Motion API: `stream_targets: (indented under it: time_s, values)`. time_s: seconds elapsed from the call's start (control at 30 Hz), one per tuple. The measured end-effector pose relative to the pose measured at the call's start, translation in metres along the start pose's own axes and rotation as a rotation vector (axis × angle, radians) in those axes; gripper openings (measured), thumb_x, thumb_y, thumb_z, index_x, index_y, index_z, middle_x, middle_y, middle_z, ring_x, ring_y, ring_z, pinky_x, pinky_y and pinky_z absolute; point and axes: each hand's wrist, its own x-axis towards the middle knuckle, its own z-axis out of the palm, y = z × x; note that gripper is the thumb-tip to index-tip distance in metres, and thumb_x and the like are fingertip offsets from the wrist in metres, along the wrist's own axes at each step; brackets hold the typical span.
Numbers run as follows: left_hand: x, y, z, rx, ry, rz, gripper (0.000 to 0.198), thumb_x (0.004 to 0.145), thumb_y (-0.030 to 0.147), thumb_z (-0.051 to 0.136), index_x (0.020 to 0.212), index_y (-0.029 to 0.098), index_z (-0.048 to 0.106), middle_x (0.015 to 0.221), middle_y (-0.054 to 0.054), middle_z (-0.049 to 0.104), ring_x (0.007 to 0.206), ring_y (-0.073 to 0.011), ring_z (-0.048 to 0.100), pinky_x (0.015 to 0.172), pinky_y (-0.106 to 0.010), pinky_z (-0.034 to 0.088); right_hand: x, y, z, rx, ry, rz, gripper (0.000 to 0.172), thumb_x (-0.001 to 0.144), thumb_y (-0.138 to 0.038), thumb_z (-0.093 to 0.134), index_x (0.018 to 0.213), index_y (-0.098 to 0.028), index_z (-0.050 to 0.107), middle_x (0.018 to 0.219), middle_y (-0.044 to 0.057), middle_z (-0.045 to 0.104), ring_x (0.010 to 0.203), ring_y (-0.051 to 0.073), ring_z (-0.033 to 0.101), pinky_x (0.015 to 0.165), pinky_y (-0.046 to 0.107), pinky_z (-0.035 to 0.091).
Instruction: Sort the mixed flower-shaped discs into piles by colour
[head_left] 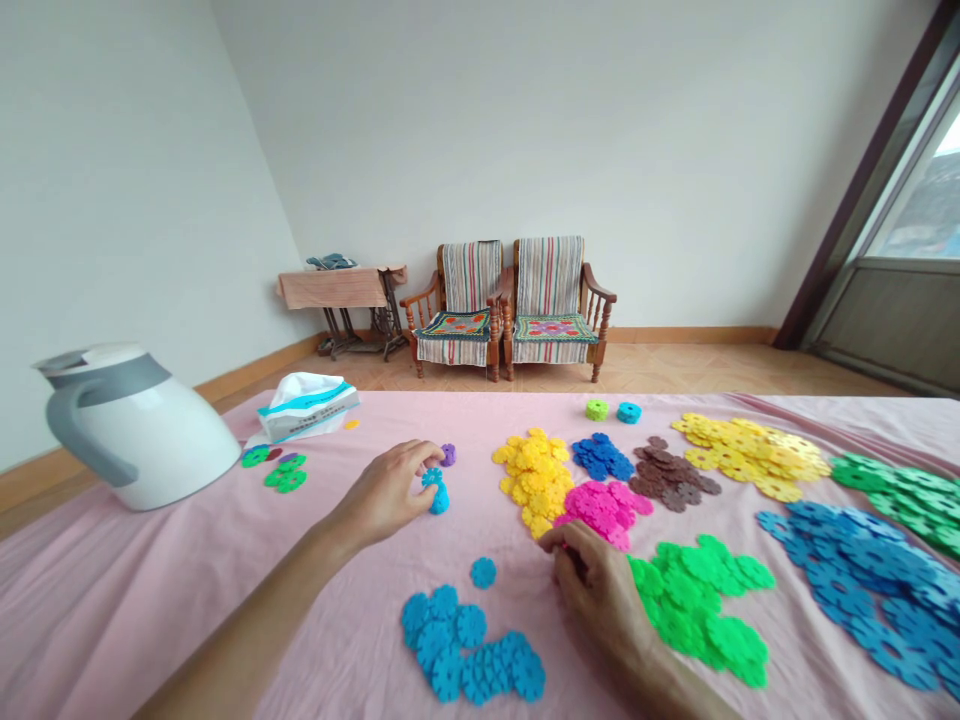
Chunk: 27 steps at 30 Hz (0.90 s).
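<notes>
My left hand [394,490] is left of centre, its thumb and fingers curled around the edge of a blue flower disc [432,477]. Just below that disc is a small blue stack [439,498], and a purple stack [448,455] stands behind. My right hand [592,575] rests near the pink discs [604,508], fingers bent inward; whatever they hold, if anything, is hidden. Yellow discs [534,480] lie beyond it, bright green discs [701,605] to its right. A single light-blue disc [484,572] lies between the hands, above a light-blue pile [442,635].
A white kettle [172,440] and a tissue pack [309,408] stand at left on the pink cloth [337,640]. Farther right are dark-blue [602,457], brown [667,475], yellow [757,455], green [900,495] and blue piles [862,590]. Two chairs stand beyond.
</notes>
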Motion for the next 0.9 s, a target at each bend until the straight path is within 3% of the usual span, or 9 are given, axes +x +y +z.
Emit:
stream_targets:
  time_s: [0.33,0.9]
  values:
    - [0.0,-0.019,0.016,0.009,-0.068,-0.031,0.033,0.067,0.014,0.052,0.099,0.02,0.06,0.093,-0.003,0.062,0.079,-0.0157,0.057,0.074,-0.026,0.045,0.0,0.002,0.001,-0.016,0.006,-0.016,0.026,0.076,-0.011,0.038,0.079,-0.018,0.063,0.069,0.0,0.061,0.06,0.013,0.054,0.056,0.022,0.037]
    - [0.001,-0.02,0.021,0.009,-0.067,-0.037,0.031,0.067,0.012,0.053,0.096,0.021,0.061,0.091,-0.001,0.062,0.077,-0.0151,0.056,0.071,-0.024,0.044,-0.001,0.001,0.002,-0.02,-0.024,-0.001,0.026,0.076,-0.01,0.038,0.079,-0.018,0.062,0.068,0.0,0.06,0.06,0.013,0.053,0.054,0.022,0.036]
